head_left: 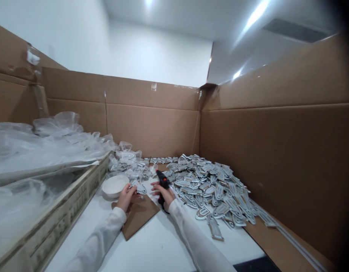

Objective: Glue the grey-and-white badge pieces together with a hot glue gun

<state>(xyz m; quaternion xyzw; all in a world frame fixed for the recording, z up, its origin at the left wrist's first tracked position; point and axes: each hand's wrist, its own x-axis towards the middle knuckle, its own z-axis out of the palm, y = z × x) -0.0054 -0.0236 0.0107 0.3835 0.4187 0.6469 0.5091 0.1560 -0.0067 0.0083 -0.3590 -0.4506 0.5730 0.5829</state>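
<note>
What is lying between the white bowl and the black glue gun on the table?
In the head view, the left hand holding a small badge piece lies between the white bowl and the black glue gun.

Bowl (pixel 115 186) left of badge pile (pixel 211 189); cardboard walls (pixel 151 124) behind.

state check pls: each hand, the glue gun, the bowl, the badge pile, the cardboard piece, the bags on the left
left hand: pinching one badge over the cardboard piece
right hand: gripping the glue gun
glue gun: black, held with nozzle pointing away from the person
bowl: white, upright, contents not visible
badge pile: loose heap on the table
cardboard piece: lying flat
plastic bags: crumpled, heaped on the box
</note>
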